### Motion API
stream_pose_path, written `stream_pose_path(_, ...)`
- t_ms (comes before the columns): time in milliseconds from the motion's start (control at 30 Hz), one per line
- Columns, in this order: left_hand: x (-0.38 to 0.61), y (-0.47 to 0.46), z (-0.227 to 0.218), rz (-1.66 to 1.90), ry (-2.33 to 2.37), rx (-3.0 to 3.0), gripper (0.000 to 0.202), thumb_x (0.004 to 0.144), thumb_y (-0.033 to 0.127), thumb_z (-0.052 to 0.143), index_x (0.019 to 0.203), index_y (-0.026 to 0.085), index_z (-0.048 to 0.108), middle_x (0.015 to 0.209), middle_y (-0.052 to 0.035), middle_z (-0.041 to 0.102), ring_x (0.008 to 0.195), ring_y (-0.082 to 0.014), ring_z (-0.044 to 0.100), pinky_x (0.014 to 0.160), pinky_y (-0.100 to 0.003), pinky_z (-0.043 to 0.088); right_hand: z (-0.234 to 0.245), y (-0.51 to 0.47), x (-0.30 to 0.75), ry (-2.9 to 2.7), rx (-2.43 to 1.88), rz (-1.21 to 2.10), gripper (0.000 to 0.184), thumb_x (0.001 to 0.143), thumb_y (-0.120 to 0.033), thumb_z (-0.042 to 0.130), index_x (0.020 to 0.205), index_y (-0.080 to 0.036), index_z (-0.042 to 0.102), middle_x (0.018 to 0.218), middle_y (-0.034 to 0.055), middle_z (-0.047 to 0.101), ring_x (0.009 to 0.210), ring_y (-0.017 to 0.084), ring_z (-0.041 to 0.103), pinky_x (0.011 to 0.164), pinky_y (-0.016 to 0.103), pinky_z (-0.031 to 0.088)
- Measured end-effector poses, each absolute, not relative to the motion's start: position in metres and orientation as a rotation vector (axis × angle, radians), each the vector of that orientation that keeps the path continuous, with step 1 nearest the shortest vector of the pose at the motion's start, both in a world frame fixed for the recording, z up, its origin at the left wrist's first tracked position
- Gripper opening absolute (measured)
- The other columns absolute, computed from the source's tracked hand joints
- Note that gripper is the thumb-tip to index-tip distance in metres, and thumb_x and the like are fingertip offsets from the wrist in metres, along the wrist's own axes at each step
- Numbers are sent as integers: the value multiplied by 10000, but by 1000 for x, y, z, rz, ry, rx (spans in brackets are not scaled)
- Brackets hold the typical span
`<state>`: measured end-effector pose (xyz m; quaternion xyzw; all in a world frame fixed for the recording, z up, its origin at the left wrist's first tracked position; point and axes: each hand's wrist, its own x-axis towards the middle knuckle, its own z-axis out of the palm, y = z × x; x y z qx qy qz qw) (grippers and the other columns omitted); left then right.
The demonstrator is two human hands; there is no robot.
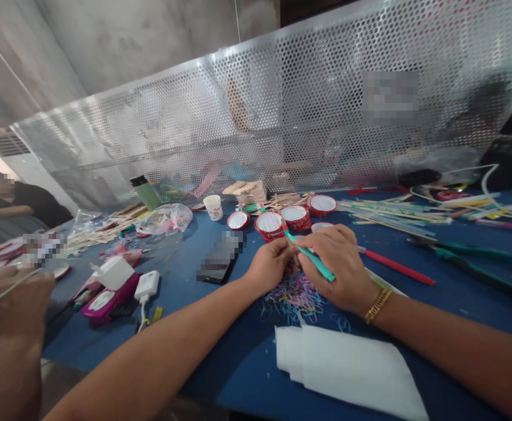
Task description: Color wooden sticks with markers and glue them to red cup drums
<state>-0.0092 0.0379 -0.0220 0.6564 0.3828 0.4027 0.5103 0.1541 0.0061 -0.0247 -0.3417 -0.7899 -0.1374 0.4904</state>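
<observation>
My right hand [339,263], with a gold band at the wrist, is closed around a slim teal stick [320,264] that slants up to a red tip by the drums. My left hand [273,263] meets it, fingertips pinched together; what they hold is hidden. Just beyond stand small red-rimmed drums [269,222] with white faces, another of them [295,215] right behind. Beneath both hands lies a tangled heap of coloured rubber bands [297,298]. A folded white sheet [348,365] rests nearer to me.
Left of my hands lie a black phone [221,257], a magenta device [109,301] and a white charger [114,273]. A paper cup [213,207] stands behind. To the right are a red stick [400,268] and green-handled pliers [479,257]. Another person's hand [17,298] is at far left.
</observation>
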Motion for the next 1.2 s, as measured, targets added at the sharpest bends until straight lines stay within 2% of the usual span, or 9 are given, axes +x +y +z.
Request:
stream_pose_path(700, -10, 41, -23, 951, 944, 1552, 335, 833, 483, 633, 728, 176, 549, 656, 5, 621, 547, -111, 570, 503, -214, 415, -24, 9, 157, -1876, -874, -331, 155, 878, -214, 567, 1023, -223, 621, 898, 29, 700, 906, 226, 613, 920, 438, 374)
stream_pose_path(833, -9, 41, -21, 955, 968, 1539, 302, 853, 452, 595, 768, 164, 560, 724, -28, 662, 532, -97, 571, 460, -196, 383, -21, 14, 164, -1803, -938, -315, 162, 893, -219, 562, 1038, -231, 634, 918, 25, 714, 887, 214, 625, 900, 429, 382)
stream_pose_path(933, -10, 41, -21, 986, 991, 1595, 310, 871, 448, 560, 783, 152, 585, 690, -24, 632, 522, -90, 556, 443, -187, 348, -11, 19, 174, -1733, -994, -293, 148, 912, -236, 554, 999, -252, 672, 916, 12, 735, 863, 211, 645, 910, 451, 378)
stream_pose_path(1000, -11, 42, -21, 989, 1000, 1616, 313, 879, 444, 543, 789, 149, 596, 667, -15, 608, 522, -90, 555, 446, -187, 341, 0, 24, 182, -1669, -1055, -226, 142, 902, -260, 570, 963, -262, 698, 925, 17, 745, 901, 232, 660, 908, 462, 396)
stream_pose_path(1067, -11, 42, -21, 983, 998, 1617, 307, 878, 435, 542, 788, 147, 599, 684, -18, 611, 524, -86, 553, 448, -188, 331, 11, 30, 193, -1638, -1088, -44, 148, 873, -282, 592, 959, -259, 710, 907, 29, 746, 850, 226, 666, 791, 408, 460)
stream_pose_path(1133, -11, 42, -21, 983, 989, 1612, 302, 878, 422, 543, 779, 142, 601, 718, -28, 626, 526, -78, 546, 450, -189, 321, 21, 37, 205, -1519, -1125, 154, 190, 888, -300, 540, 937, -238, 713, 863, 44, 741, 798, 210, 658, 703, 369, 477)
stream_pose_path(1200, -10, 42, -20, 987, 988, 1601, 292, 881, 409, 542, 781, 140, 600, 749, -37, 640, 532, -73, 543, 454, -188, 315, 25, 44, 216, -1433, -1187, 348, 223, 889, -310, 516, 912, -213, 715, 881, 65, 737, 775, 198, 651, 673, 355, 484)
